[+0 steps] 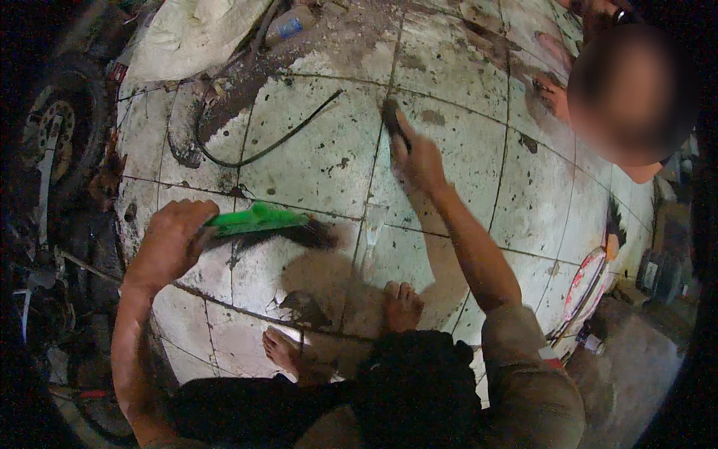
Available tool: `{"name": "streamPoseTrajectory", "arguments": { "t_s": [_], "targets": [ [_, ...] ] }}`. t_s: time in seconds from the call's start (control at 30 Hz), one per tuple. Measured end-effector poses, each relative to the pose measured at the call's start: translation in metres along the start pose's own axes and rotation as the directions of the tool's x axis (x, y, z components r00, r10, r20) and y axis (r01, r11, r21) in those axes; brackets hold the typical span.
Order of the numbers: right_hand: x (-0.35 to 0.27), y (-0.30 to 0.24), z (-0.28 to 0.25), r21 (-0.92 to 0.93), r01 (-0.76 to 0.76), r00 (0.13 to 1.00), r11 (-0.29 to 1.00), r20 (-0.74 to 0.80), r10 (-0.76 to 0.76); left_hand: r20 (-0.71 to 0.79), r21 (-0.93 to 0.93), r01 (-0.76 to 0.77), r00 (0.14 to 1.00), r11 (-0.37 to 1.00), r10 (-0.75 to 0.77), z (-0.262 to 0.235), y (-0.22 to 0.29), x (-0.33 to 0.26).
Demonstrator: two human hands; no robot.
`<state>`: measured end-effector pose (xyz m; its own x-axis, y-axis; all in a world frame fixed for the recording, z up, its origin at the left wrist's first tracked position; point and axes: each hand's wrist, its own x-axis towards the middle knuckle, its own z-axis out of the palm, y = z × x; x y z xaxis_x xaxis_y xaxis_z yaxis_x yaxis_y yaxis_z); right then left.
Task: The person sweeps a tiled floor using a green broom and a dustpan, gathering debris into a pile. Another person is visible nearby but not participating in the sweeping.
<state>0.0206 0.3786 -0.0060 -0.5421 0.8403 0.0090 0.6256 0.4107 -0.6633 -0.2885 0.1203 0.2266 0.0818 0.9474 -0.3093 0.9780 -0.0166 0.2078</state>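
Observation:
My left hand (173, 238) is closed round one end of a green brush (258, 218). Its dark bristles point down at the dirty tiled floor, blurred at the far end. Farther out on the right, my right hand (420, 161) grips a small dark object (390, 118) low against the tiles. Its kind I cannot make out. Between and beyond the hands, a thin black hose (277, 150) lies curved on the floor. My bare feet (404, 305) are on the tiles near me.
Wet dirt (224, 112) and a pale sack (194, 37) lie at the far left, beside a motorcycle wheel (56, 131). Another person's hand (552, 93) is at the far right. A red-rimmed round thing (585, 284) and dark containers (662, 277) stand on the right.

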Motion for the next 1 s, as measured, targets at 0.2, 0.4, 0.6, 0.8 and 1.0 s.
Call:
{"name": "streamPoseTrajectory", "arguments": {
  "t_s": [0.2, 0.4, 0.6, 0.8, 1.0],
  "targets": [
    [-0.017, 0.023, -0.011, 0.045, 0.013, 0.994, 0.999, 0.112, -0.018, 0.130, 0.017, -0.006, 0.991, 1.000, 0.004, 0.040, 0.020, 0.003],
    [-0.026, 0.023, 0.015, 0.123, 0.007, 0.999, 0.992, 0.036, -0.012, 0.228, 0.082, -0.015, 0.974, 0.996, -0.004, 0.057, 0.040, 0.002],
    [0.022, 0.034, 0.000, 0.048, 0.048, 0.987, 0.998, -0.154, -0.040, 0.071, 0.126, 0.057, 0.995, 0.990, -0.066, 0.064, 0.004, 0.012],
    [-0.042, 0.027, 0.018, 0.076, 0.145, 0.989, 0.986, -0.052, -0.141, 0.078, 0.068, 0.105, 0.991, 0.992, -0.110, 0.091, -0.029, 0.049],
    [-0.008, 0.022, 0.019, 0.048, -0.012, 0.995, 0.999, -0.099, 0.016, 0.021, -0.022, -0.060, 0.998, 0.998, 0.060, 0.125, -0.030, 0.083]
  ]
}}
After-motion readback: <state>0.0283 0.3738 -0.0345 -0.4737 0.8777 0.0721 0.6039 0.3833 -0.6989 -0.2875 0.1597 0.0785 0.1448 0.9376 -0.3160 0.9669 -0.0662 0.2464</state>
